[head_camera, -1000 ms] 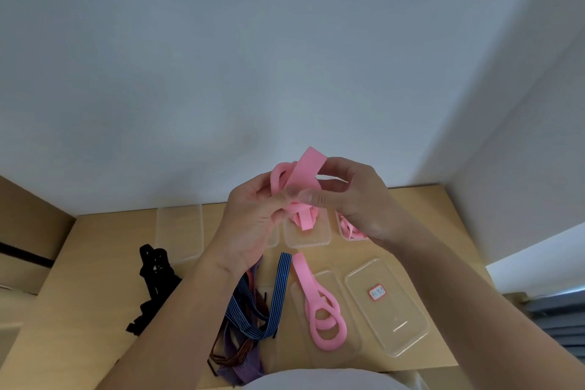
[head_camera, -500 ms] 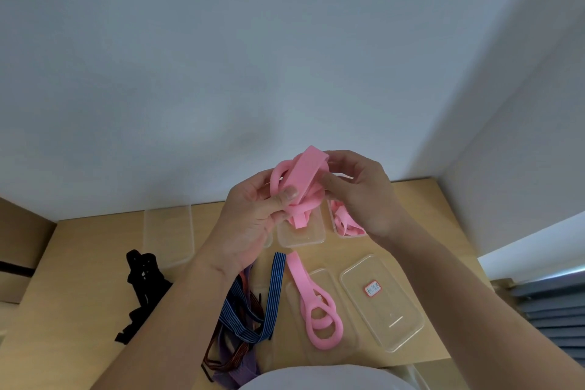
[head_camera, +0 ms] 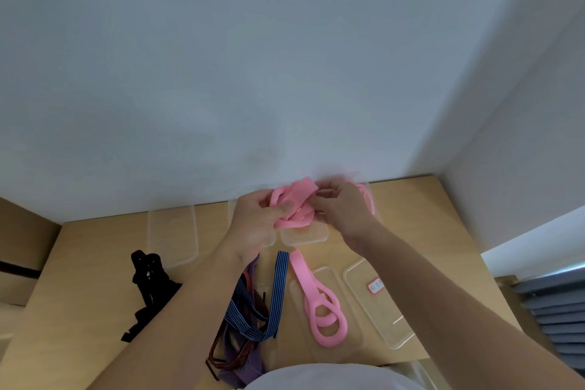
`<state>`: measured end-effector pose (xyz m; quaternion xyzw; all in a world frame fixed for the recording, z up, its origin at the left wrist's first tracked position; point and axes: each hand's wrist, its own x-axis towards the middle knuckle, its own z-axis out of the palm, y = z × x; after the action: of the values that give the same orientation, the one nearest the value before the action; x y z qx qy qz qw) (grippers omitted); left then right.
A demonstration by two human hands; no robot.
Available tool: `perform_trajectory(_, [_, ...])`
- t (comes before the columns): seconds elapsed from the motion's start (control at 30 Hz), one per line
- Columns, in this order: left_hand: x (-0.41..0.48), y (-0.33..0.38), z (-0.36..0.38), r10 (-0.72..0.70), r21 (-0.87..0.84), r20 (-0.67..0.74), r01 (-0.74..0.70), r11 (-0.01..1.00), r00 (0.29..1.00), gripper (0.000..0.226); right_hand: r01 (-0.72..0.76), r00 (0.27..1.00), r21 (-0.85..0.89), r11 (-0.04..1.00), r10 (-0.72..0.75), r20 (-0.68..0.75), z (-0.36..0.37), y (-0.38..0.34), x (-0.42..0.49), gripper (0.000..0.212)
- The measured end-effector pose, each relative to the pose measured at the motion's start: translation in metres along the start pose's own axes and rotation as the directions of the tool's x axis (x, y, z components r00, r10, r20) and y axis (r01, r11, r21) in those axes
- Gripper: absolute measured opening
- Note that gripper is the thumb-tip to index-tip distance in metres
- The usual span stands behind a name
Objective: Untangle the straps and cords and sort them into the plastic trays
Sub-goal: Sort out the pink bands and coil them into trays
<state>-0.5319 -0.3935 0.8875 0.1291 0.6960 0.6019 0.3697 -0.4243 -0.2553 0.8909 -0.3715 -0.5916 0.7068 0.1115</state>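
While we hold the tangled pink strap (head_camera: 296,199) in the air above the small clear tray (head_camera: 305,236) at the back of the desk (head_camera: 95,263), both our hands grip it. Our left hand (head_camera: 256,222) pinches its lower loops, thumb pressed on top of the folds, and the fingers (head_camera: 329,191) of our right hand (head_camera: 343,212) pinch its upper end. It is a flat, soft, matte pink band, folded over itself into several loops that cross at the middle, with one broad end sticking up. A second pink strap (head_camera: 316,301) lies flat in the near tray (head_camera: 345,348), its straight end reaching out over the rim. More pink band (head_camera: 367,196) shows behind our right hand; we cannot tell whether it lies in a tray. A blue striped strap (head_camera: 280,279) and a black tangle (head_camera: 148,282) lie on the desk to the left.
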Motion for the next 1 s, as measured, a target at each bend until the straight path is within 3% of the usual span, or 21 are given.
perform_trajectory(0.13, [0.031, -0.027, 0.006, -0.093, 0.25, 0.022, 0.085, 0.964, 0.995, 0.041, -0.112, 0.991, -0.037, 0.993, 0.109, -0.082, 0.005, 0.039, 0.017, 0.028])
perform_trajectory(0.27, [0.051, -0.039, 0.019, -0.165, 0.326, 0.009, 0.153, 0.933, 0.986, 0.08, -0.145, 0.985, -0.094, 0.985, 0.134, -0.11, 0.009, 0.06, 0.028, 0.038])
perform_trajectory(0.43, [0.064, -0.047, 0.034, -0.136, 0.381, -0.035, 0.139, 0.914, 0.99, 0.06, -0.078, 0.989, -0.314, 0.946, 0.034, -0.142, 0.009, 0.066, 0.027, 0.048])
perform_trajectory(0.57, [0.069, -0.058, 0.044, -0.107, 0.318, -0.102, 0.134, 0.939, 0.989, 0.053, 0.057, 0.961, -0.576, 0.815, -0.202, -0.19, 0.013, 0.082, 0.026, 0.07])
perform_trajectory(0.73, [0.069, -0.071, 0.048, -0.111, 0.207, -0.196, 0.152, 0.966, 0.974, 0.054, 0.213, 0.901, -0.732, 0.647, -0.421, -0.11, 0.014, 0.094, 0.033, 0.06])
perform_trajectory(0.8, [0.069, -0.074, 0.045, -0.102, 0.214, -0.216, 0.149, 0.965, 0.971, 0.057, 0.243, 0.908, -0.823, 0.513, -0.419, 0.007, 0.015, 0.099, 0.036, 0.062])
perform_trajectory(0.87, [0.069, -0.075, 0.042, -0.098, 0.263, -0.203, 0.151, 0.953, 0.974, 0.054, 0.237, 0.94, -0.886, 0.399, -0.326, 0.104, 0.018, 0.101, 0.036, 0.07])
perform_trajectory(1.0, [0.074, -0.073, 0.035, -0.084, 0.425, -0.104, 0.121, 0.897, 0.991, 0.039, 0.237, 0.951, -0.929, 0.284, -0.261, 0.163, 0.022, 0.106, 0.036, 0.074])
